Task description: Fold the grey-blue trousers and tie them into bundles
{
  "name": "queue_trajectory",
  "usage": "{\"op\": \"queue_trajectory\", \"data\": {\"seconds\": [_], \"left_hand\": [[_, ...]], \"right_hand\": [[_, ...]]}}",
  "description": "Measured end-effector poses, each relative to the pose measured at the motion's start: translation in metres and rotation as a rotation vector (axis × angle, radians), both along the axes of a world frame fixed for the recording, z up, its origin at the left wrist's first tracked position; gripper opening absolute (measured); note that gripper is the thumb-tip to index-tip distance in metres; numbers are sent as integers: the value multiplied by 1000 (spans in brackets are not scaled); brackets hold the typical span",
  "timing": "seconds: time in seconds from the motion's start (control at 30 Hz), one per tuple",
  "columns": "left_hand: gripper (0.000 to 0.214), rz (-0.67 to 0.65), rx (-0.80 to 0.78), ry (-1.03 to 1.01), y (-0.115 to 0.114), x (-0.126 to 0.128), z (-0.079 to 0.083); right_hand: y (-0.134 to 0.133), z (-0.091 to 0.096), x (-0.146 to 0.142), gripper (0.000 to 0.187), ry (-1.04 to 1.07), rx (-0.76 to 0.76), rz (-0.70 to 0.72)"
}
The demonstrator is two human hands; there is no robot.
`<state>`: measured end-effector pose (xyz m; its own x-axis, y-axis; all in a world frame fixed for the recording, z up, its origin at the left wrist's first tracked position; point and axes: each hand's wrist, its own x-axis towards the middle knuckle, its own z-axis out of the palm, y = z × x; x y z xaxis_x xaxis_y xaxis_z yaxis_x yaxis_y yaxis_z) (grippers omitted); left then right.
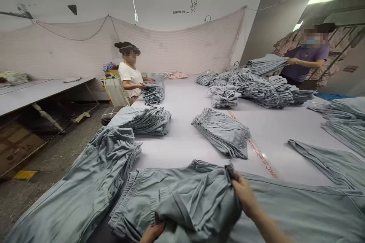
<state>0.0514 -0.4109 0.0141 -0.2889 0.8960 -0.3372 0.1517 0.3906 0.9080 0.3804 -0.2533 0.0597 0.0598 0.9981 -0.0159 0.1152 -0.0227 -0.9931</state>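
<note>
A pair of grey-green trousers is bunched up between my two hands at the near edge of the table. My right hand pinches a raised edge of the fabric on the right. Low in the view, my left hand has its fingers closed on the lower left part of the same pair; much of that hand is cut off by the frame. Beneath them lies a stack of trousers, elastic waistbands to the left and legs stretching right. Another trouser pile hangs over the table's left edge.
A folded trouser stack lies mid-table, with another stack to its left. Bundled garments heap at the back right. One co-worker sits at the left side; another stands far right holding garments. Flat trousers lie at right.
</note>
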Motion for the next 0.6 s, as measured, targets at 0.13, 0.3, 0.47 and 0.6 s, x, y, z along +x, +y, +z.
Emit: {"op": "queue_trajectory", "data": {"seconds": [0.13,0.3,0.47,0.6], "left_hand": [[45,59,-116,-9,-7,-55,19],[61,78,-69,72,5,-91,37],[67,75,-61,193,6,-88,39],[69,44,-20,167,9,-97,55]], "right_hand": [[13,-22,-66,43,-60,-28,114],[27,-55,-110,43,-212,-290,171],[-3,-87,-124,32,-324,-290,218],[-23,-87,-130,31,-384,-249,259]]}}
